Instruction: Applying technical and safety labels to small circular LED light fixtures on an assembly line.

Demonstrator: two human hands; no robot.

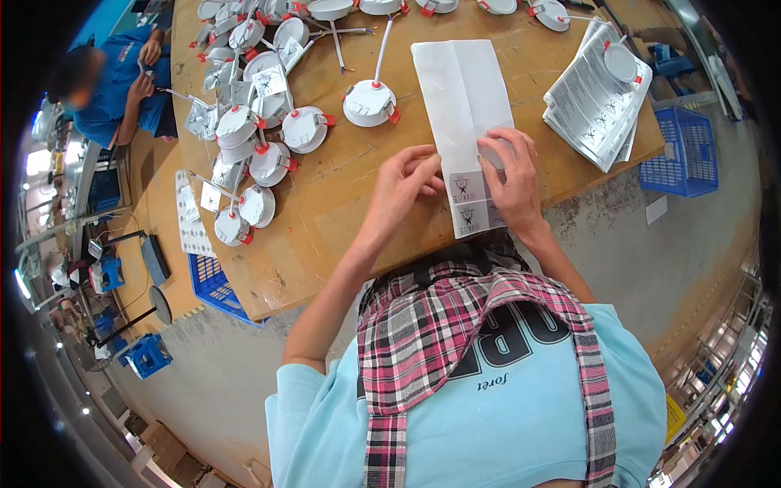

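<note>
A long white printed leaflet (465,89) with a lengthwise crease lies in front of me, its lower end at the table's near edge. My left hand (407,183) is closed at the leaflet's left edge, with the fingers curled in and some fingertips hidden. From the right, my right hand (514,175) grips the leaflet's lower part, its fingers bent over the paper and the thumb below them. Just beyond my left hand sits a round white downlight (370,102) with red clips, its cable pointing away from me.
Many more downlights (305,130) crowd the table's left and far side. A stack of leaflets (590,106) at the right carries a downlight (621,63). Blue crates (679,150) stand beyond the wooden table (325,220). A co-worker in blue (114,81) handles something at far left.
</note>
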